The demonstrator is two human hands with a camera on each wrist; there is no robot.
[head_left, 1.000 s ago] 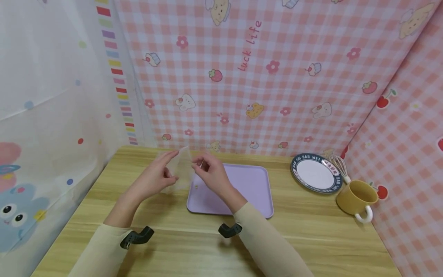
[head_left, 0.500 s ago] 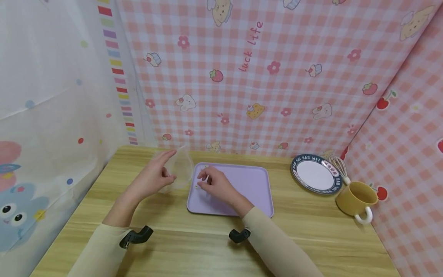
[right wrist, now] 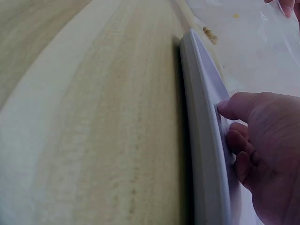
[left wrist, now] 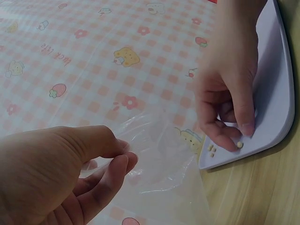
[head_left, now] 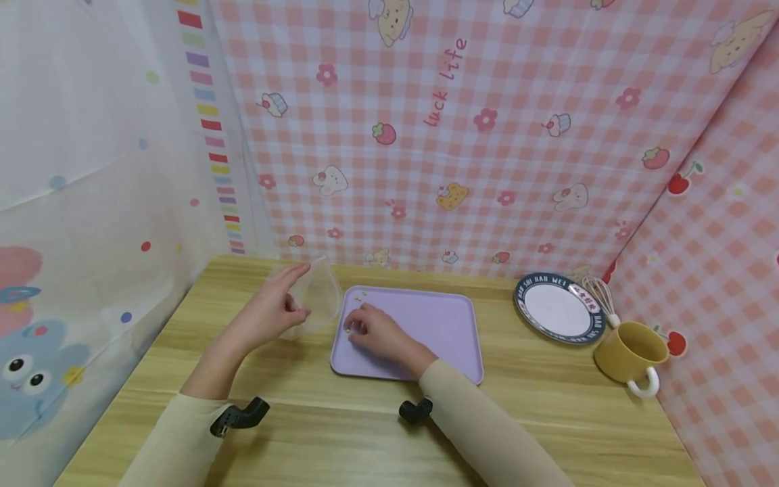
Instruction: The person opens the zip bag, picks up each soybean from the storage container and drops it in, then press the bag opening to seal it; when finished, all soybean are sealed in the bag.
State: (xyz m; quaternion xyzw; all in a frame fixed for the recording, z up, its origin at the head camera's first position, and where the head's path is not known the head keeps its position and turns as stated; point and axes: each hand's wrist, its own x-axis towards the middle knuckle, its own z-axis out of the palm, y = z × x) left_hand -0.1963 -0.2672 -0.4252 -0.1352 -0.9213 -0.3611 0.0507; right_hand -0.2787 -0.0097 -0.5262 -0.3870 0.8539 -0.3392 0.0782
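My left hand (head_left: pixel 268 304) pinches the edge of a clear plastic bag (left wrist: pixel 159 159) between thumb and fingers, holding it up beside the tray. Some tan beans (right wrist: pixel 210 35) show at the bag in the right wrist view. My right hand (head_left: pixel 380 333) is down at the left part of a lilac tray (head_left: pixel 438 325), fingers curled. In the left wrist view, its thumb and index fingertips close around a small pale yellow bean (left wrist: pixel 240 145). Several similar loose beans (left wrist: pixel 212 151) lie near the tray's corner, just beyond those fingertips.
To the right on the wooden table (head_left: pixel 341 433) are a dark-rimmed white plate (head_left: pixel 556 308), a whisk (head_left: pixel 602 297) and a yellow mug (head_left: pixel 629 352) with a white handle. Patterned cloth (head_left: pixel 450 149) hangs behind and at both sides.
My right hand has moved from the bag's mouth, right and down, to the beans on the tray. My left hand stays at the bag, which stands wider at its mouth.
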